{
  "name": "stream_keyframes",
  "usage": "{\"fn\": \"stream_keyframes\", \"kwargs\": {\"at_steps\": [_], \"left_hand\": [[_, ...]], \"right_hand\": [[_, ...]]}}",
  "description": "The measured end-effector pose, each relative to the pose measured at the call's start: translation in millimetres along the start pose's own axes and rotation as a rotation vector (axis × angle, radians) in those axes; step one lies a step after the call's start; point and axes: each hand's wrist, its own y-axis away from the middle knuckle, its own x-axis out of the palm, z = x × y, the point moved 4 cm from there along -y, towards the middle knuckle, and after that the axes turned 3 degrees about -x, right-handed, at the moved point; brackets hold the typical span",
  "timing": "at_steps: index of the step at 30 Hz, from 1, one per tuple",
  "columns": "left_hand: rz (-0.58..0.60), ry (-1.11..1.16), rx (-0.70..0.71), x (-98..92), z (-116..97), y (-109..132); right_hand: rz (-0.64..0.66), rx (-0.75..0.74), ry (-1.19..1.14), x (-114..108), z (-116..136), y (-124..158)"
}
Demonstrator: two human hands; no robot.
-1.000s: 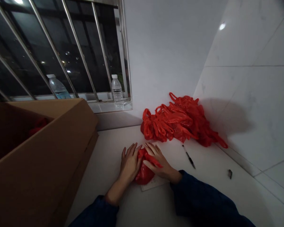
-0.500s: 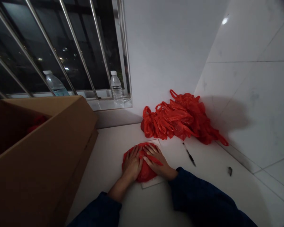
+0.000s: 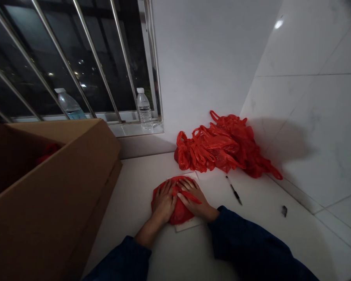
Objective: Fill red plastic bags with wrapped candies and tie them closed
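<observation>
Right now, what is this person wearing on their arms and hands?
The person wears a dark blue long-sleeved top. The left sleeve stops short of the wrist, leaving some forearm bare, while the right sleeve reaches the wrist. The left hand and right hand are bare, with no gloves, and no ring or watch shows.

The left hand (image 3: 163, 203) and the right hand (image 3: 194, 201) rest on a plastic bag (image 3: 179, 212) on the counter (image 3: 266, 210). A pile of bags (image 3: 222, 146) lies behind them, and a pen (image 3: 234, 190) lies to the right. A cardboard box (image 3: 46, 195) sits to the left, and a bottle (image 3: 144, 109) stands on the window ledge (image 3: 134, 130) behind it.
</observation>
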Motion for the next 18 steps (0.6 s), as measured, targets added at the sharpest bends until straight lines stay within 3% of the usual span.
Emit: {"fn": "stream_keyframes", "kwargs": {"at_steps": [4,10,14,18], "left_hand": [[-0.069,0.108,-0.006,-14.0,-1,-1],[-0.234,0.262,-0.044,-75.4,-15,0],[-0.25,0.317,-0.008,-111.8,-53,-5],[-0.215,0.324,0.1,-144.3,-115,-18]], "right_hand": [[-0.057,0.001,-0.1,-10,4,1],[-0.342,0.001,-0.42,-58,9,-6],[-0.32,-0.061,-0.496,-96,25,-15],[-0.33,-0.08,-0.553,-140,32,-15]]}}
